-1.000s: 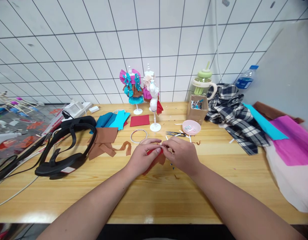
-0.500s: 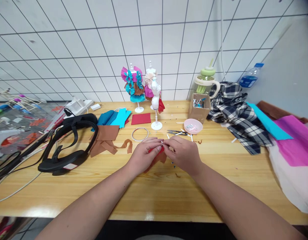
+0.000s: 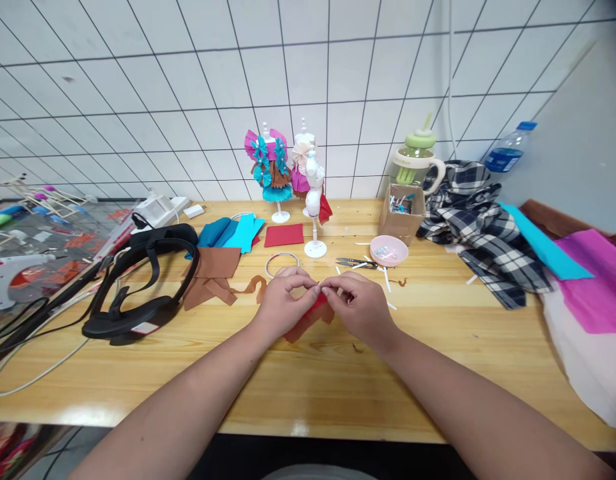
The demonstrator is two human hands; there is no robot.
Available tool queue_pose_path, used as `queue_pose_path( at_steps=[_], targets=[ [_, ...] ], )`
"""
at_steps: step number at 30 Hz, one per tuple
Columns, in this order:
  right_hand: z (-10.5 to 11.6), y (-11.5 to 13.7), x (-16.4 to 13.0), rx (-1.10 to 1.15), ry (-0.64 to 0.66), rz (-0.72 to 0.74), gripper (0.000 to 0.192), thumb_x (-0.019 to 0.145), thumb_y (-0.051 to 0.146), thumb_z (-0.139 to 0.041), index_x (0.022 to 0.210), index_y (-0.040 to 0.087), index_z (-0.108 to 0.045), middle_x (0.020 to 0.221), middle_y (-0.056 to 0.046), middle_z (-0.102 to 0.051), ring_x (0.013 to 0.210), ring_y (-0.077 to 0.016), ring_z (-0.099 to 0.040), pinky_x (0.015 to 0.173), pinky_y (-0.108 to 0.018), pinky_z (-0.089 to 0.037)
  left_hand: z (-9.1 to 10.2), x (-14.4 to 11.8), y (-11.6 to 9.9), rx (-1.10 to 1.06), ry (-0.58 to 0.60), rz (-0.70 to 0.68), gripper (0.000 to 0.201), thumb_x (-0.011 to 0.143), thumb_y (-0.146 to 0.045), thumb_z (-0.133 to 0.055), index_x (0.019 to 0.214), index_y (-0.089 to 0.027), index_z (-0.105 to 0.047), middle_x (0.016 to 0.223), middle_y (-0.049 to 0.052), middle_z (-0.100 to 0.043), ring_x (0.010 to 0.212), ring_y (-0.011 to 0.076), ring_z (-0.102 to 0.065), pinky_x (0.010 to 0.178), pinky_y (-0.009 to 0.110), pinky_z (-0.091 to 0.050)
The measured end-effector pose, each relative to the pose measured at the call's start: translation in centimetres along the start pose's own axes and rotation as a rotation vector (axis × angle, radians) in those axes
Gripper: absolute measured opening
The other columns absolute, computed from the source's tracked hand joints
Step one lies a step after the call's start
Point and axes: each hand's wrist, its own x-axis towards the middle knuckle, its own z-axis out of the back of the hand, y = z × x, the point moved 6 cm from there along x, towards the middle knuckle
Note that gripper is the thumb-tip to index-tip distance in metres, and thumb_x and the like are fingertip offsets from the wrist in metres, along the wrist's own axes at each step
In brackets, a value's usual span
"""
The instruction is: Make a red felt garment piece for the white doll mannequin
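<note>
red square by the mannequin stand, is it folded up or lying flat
Lying flat. The red square is spread on the table with straight edges and no visible folds, unlike the bunched red piece pinched between both hands.

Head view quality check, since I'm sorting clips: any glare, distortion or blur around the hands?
Head view: wide-angle bending curves the wall tiles; soft glare on the wooden table front edge; left hand, right hand and red fabric piece are sharp; far edges smear slightly.
</note>
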Motion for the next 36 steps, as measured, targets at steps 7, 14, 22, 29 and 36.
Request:
queue_pose_path(
  at_steps=[7, 14, 22, 29, 36],
  targets=[
    [-0.1, 0.5, -0.5, -0.139, 0.011, 0.128, 0.018, 0.092, 0.025, -0.056, 0.099, 0.023, -0.073, 0.089, -0.001, -0.073, 0.081, -0.0141, -0.066, 0.070, -0.024, -0.046, -0.2, 0.2, 0.4, -0.007, 0.006, -0.037, 0.016, 0.076, -0.016, -0.057, 0.069, -0.018, -0.070, 0.074, 0.002, -0.066, 0.075, 0.0159, -0.062, 0.072, 0.028, -0.048],
    [0.0, 0.5, -0.4, -0.202, -0.002, 0.133, 0.017, 0.091, 0.026, -0.057, 0.097, 0.023, -0.072, 0.087, -0.001, -0.072, 0.079, -0.0138, -0.065, 0.067, -0.024, -0.044, -0.2, 0.3, 0.5, -0.001, 0.019, -0.016, 0.016, 0.078, -0.019, -0.060, 0.070, -0.019, -0.073, 0.072, 0.002, -0.067, 0.071, 0.0151, -0.063, 0.070, 0.027, -0.048],
    [-0.1, 0.0, -0.1, -0.100, 0.030, 0.004, 0.009, 0.083, 0.022, -0.061, 0.084, 0.022, -0.071, 0.075, 0.000, -0.069, 0.067, -0.0132, -0.061, 0.061, -0.024, -0.041, -0.3, 0.0, -0.1, 0.052, 0.035, 0.003, 0.014, 0.074, -0.018, -0.064, 0.061, -0.018, -0.070, 0.064, 0.001, -0.065, 0.069, 0.0154, -0.060, 0.068, 0.027, -0.046],
    [-0.7, -1.8, 0.1, 0.158, 0.080, -0.270, 0.008, 0.075, 0.025, -0.062, 0.077, 0.021, -0.068, 0.062, 0.003, -0.062, 0.051, -0.0110, -0.052, 0.052, -0.023, -0.040, -0.5, 0.0, 0.1, -0.060, 0.068, 0.100, 0.013, 0.074, -0.020, -0.064, 0.063, -0.018, -0.071, 0.068, 0.002, -0.066, 0.066, 0.0139, -0.061, 0.064, 0.026, -0.046],
    [-1.3, -2.8, 0.2, 0.383, 0.121, -0.439, 0.009, 0.072, 0.029, -0.062, 0.075, 0.020, -0.064, 0.057, 0.005, -0.056, 0.047, -0.0088, -0.043, 0.046, -0.022, -0.033, -0.5, -0.1, -0.1, -0.090, 0.074, 0.067, 0.013, 0.076, -0.021, -0.063, 0.069, -0.019, -0.074, 0.071, 0.002, -0.067, 0.070, 0.0149, -0.063, 0.067, 0.026, -0.047]
  ],
)
